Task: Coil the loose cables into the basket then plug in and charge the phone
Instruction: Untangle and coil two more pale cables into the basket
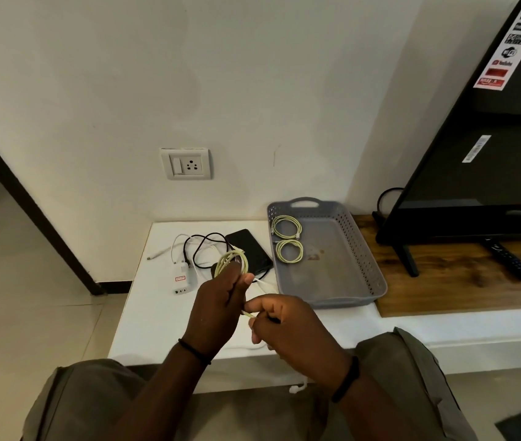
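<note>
Both forearms reach up from the lower frame over the white table (157,313). The left hand (217,300) is raised at centre, closed around a coiled yellow cable (230,261). The right hand (288,326) pinches that cable's loose end. Two coiled cables (288,240) lie in the grey basket (364,249), right of the phone (249,249).

White shelf (157,313) in front of me, grey perforated basket (364,265) at its right, black phone (249,249), white charger (181,276), tangled black cable (198,246) and white cable (163,253) near my wall socket side.
</note>
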Demonstrator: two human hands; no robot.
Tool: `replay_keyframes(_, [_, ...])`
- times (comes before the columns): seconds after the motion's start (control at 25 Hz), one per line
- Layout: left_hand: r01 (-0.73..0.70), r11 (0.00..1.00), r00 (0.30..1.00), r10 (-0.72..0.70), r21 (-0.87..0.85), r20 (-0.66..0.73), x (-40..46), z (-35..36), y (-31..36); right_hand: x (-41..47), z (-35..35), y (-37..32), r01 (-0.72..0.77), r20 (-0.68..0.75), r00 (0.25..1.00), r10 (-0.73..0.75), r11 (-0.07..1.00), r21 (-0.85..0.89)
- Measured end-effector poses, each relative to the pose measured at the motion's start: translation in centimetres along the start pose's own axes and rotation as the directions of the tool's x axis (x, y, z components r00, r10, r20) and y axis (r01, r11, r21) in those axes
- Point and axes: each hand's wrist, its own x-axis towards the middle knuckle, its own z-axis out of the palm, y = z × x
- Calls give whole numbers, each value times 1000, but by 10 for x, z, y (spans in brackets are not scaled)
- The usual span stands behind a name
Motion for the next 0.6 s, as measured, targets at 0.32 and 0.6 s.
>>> replay_keyframes(0.32, [-6,989,984,32,-148,178,-7,9,4,9,-34,4,182,-151,946,-288,855,-486])
replay_keyframes(0.6, [170,931,953,-71,-323,295,-5,2,26,15,-66,-11,278,-214,891,-400,855,-438])
